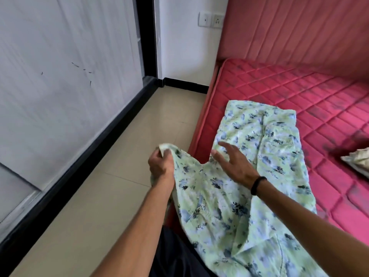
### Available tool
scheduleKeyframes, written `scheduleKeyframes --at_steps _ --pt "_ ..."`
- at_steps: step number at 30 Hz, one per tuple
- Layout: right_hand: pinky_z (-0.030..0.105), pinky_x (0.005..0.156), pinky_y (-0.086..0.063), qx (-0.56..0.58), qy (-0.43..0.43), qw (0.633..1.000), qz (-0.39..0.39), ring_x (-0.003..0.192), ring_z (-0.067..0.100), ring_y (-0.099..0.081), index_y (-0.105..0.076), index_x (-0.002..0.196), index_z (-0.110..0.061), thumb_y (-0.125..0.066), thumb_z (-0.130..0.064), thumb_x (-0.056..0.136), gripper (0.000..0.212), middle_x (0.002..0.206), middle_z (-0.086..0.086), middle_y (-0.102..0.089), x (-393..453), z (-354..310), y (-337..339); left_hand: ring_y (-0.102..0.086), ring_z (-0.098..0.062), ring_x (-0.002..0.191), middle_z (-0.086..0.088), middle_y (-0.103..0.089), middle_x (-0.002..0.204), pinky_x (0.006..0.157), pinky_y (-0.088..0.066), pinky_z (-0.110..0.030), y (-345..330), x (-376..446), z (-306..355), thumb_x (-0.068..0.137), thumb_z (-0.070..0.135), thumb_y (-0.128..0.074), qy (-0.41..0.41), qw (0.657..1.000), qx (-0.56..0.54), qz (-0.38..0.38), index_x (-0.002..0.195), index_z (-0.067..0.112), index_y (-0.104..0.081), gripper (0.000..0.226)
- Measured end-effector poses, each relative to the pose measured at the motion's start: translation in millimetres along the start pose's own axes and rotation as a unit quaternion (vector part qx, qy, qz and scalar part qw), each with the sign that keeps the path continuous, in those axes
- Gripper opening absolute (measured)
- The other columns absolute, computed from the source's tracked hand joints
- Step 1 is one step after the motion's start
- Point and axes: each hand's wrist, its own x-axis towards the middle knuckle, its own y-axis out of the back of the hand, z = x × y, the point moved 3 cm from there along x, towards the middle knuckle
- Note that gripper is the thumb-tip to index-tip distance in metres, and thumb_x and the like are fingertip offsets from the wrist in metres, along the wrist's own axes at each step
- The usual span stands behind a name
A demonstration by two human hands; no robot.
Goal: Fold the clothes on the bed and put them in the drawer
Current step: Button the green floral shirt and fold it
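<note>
Left hand [160,163] pinches the floral garment [257,148] edge at center frame, right hand [237,163] spread flat; I'd smooth wrinkles before folding over.

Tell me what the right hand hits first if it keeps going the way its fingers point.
The right hand, fingers spread, points forward over the pale green floral cloth garment spread on the red quilted mattress. It would likely meet that garment first; how high it hovers is unclear.
</note>
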Motion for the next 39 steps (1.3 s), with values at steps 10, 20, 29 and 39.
scheduleKeyframes --at_steps 10,20,29,39 --pt "0.026 0.068 -0.059 0.374 -0.046 0.902 0.212 0.081 0.016 -0.073 -0.071 0.116 -0.016 -0.095 -0.048 0.058 0.071 0.096 0.013 -0.078 -116.1 39.7 115.4 -0.062 -0.015 0.077 0.001 -0.072 0.085 0.068 -0.046 -0.028 -51.6 -234.6 46.3 0.094 0.045 -0.068 -0.593 0.593 0.25 -0.485 0.107 0.025 -0.074 0.024" --pt "0.031 0.062 -0.054 0.398 -0.23 0.872 0.17 0.063 0.015 -0.064 -0.075 0.101 -0.016 -0.092 -0.056 0.066 0.055 0.076 -0.002 -0.069 -179.7 136.5 66.3 -0.064 -0.012 0.069 0.002 -0.076 0.083 0.071 -0.054 -0.032 -102.4 -115.6 44.7 0.097 0.047 -0.059 -0.387 0.802 0.329 -0.316 0.085 0.017 -0.079 0.038" --pt "0.041 0.065 -0.057 0.387 -0.273 0.856 0.207 0.067 0.024 -0.072 -0.07 0.095 -0.006 -0.084 -0.008 0.073 0.026 0.075 0.01 -0.077 -162.1 167.7 61.9 -0.059 -0.038 0.123 -0.022 -0.061 0.137 0.105 -0.049 -0.04 -230.7 -14.6 46.6 0.088 0.049 -0.077 -0.063 0.934 0.275 -0.22 0.136 -0.005 -0.058 0.074" --pt "0.042 0.063 -0.053 0.585 -0.185 0.743 0.267 0.072 0.038 -0.067 -0.062 0.1 0.011 -0.033 0.029 0.077 0.041 0.083 0.026 -0.07 -204.0 143.1 142.7 -0.07 -0.029 0.105 -0.003 -0.077 0.11 0.088 -0.054 -0.034 -312.1 -97.8 132.4 0.084 0.026 -0.07 -0.323 0.85 0.35 -0.228 0.112 0.024 -0.078 0.029"
